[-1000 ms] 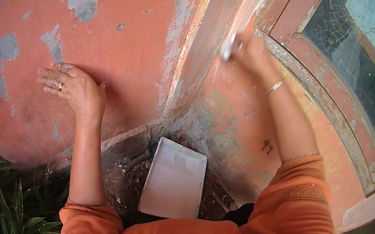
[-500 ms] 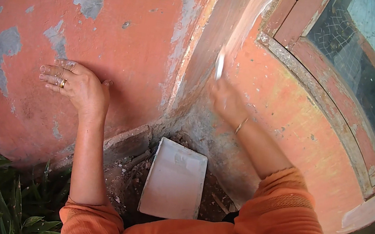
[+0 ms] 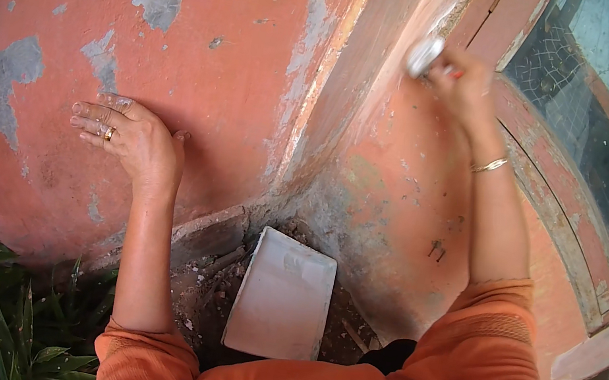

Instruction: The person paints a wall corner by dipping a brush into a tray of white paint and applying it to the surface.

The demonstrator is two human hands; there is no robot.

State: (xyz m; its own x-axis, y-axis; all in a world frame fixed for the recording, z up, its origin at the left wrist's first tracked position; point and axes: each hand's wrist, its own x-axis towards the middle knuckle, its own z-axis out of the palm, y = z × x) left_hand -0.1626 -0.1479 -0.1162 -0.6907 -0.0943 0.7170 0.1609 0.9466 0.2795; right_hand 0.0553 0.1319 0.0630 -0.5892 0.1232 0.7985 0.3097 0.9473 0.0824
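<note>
My left hand (image 3: 132,137) leans flat on the peeling orange wall (image 3: 206,101), fingers stretched out, a gold ring on one and whitish smears on the fingertips. Up at the right, my right hand (image 3: 462,88) is closed round what looks like a paintbrush (image 3: 425,56). Its white head meets the wall beside the window frame, and a bit of red shows by the fingers; motion blurs it and hides most of the handle. Below, between my arms, a shallow rectangular tray (image 3: 282,299) with a pale coating inside rests in the corner.
A window with a worn wooden frame (image 3: 562,193) and glass (image 3: 600,111) takes up the right. A bare strip (image 3: 341,91) runs up the wall corner. Green leafy plants (image 3: 18,311) grow at lower left. Rubble and dirt (image 3: 202,294) lie around the tray.
My right hand has moved up and to the right along the wall with the brush, from near the corner to beside the window frame. My left hand stays in place on the wall.
</note>
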